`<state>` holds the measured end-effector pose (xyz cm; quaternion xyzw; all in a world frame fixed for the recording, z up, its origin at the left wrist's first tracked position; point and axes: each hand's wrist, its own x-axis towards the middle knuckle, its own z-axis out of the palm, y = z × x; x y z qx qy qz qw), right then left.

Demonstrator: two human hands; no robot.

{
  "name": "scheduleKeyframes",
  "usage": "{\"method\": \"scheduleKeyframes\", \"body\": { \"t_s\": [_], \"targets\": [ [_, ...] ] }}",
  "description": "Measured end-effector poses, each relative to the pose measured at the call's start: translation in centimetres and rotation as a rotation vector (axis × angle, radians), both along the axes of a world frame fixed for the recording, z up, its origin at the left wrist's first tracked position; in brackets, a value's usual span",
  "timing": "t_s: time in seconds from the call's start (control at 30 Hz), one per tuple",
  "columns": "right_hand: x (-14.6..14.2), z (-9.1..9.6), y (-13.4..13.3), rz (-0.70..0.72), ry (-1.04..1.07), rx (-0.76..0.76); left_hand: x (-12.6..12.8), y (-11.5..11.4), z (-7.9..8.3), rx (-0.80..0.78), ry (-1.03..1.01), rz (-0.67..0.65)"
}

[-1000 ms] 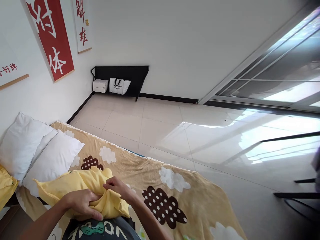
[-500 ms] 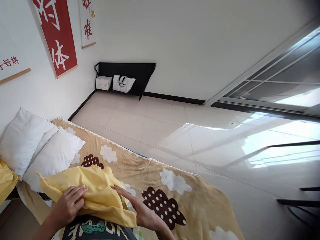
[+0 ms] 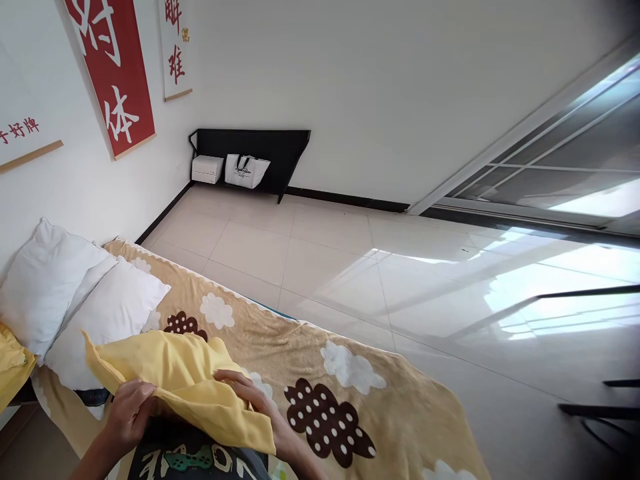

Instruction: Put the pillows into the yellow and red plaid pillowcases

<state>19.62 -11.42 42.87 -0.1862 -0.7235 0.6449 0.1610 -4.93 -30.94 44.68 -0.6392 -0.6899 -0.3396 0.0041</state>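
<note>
Holding yellow fabric (image 3: 167, 363) over the near left of the bed (image 3: 415, 407), pinching its near edge in the fingers of the left hand (image 3: 129, 410), laying the right hand (image 3: 255, 397) on top (whether pinching, impossible to tell), and risking slippage or bunching if tugging unevenly.

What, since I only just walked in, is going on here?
A person is handling a yellow cloth in front of their body. The left hand grips its near edge, while the right hand rests on it farther right. White pillows sit off to the left, and a tan cloud-patterned blanket spreads out beyond.
</note>
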Motion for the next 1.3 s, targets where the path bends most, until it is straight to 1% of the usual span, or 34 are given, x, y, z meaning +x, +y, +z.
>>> {"method": "scheduleKeyframes", "body": {
  "t_s": [0.07,0.13,0.27,0.33,0.37,0.4,0.43,0.5,0.53,0.57,0.63,0.67,0.7,0.77,0.8,0.83,0.9,0.97,1.03,1.1,1.2,1.3],
  "targets": [
    [-0.3,-0.1,-0.4,-0.075,0.027,-0.071,0.3,0.2,-0.5,0.059,-0.039,0.066],
    [-0.7,-0.5,-1.0,-0.153,0.032,-0.175,0.5,0.7,-0.4,0.065,-0.079,0.102],
    [-1.6,-1.4,-1.9,-0.275,-0.003,-0.477,0.5,2.1,0.9,-0.079,-0.120,0.184],
    [-1.9,-1.7,-2.0,-0.311,-0.004,-0.539,0.8,2.7,2.0,-0.119,-0.084,0.240],
    [-1.9,-1.9,-2.0,-0.325,0.001,-0.539,1.1,3.0,2.6,-0.127,-0.071,0.233],
    [-1.8,-2.1,-1.9,-0.343,0.003,-0.531,1.5,3.4,3.3,-0.142,-0.069,0.181],
    [-1.6,-2.3,-1.8,-0.362,0.000,-0.520,2.0,3.7,4.0,-0.178,-0.085,0.091],
    [-0.8,-2.7,-1.6,-0.394,-0.008,-0.500,3.2,4.7,5.4,-0.327,-0.174,-0.117],
    [-0.3,-2.8,-1.5,-0.371,-0.003,-0.486,3.8,5.3,5.9,-0.421,-0.239,-0.185],
    [0.2,-2.9,-1.5,-0.317,0.009,-0.462,4.3,6.0,6.3,-0.511,-0.302,-0.218],
    [0.9,-2.5,-1.4,-0.176,0.018,-0.368,5.1,7.3,6.6,-0.643,-0.381,-0.226],
    [1.1,-2.2,-1.4,-0.130,0.000,-0.302,5.3,7.9,6.5,-0.684,-0.391,-0.233],
    [1.2,-1.8,-1.5,-0.123,-0.027,-0.237,5.5,8.5,6.3,-0.714,-0.385,-0.245],
    [1.2,-0.9,-1.8,-0.214,-0.078,-0.142,5.6,9.2,5.7,-0.755,-0.365,-0.257],
    [1.2,-0.5,-1.9,-0.268,-0.081,-0.123,5.6,9.4,5.4,-0.765,-0.357,-0.252],
    [1.2,-0.3,-2.0,-0.315,-0.060,-0.125,5.6,9.4,5.1,-0.770,-0.350,-0.250],
    [1.2,-0.3,-2.1,-0.372,0.011,-0.187,5.7,9.5,4.9,-0.756,-0.331,-0.255],
    [1.4,-0.8,-2.3,-0.396,0.073,-0.312,5.8,9.4,5.0,-0.730,-0.311,-0.254],
    [1.4,-1.6,-2.3,-0.418,0.114,-0.446,6.0,9.4,5.4,-0.715,-0.291,-0.221],
    [1.0,-2.4,-2.4,-0.462,0.162,-0.530,6.3,9.5,6.0,-0.709,-0.264,-0.182],
    [-0.1,-2.6,-2.6,-0.523,0.240,-0.572,7.0,10.0,6.5,-0.707,-0.253,-0.163],
    [-0.7,-1.8,-2.7,-0.533,0.246,-0.549,7.7,10.7,6.1,-0.746,-0.212,-0.160]
  ]
}}
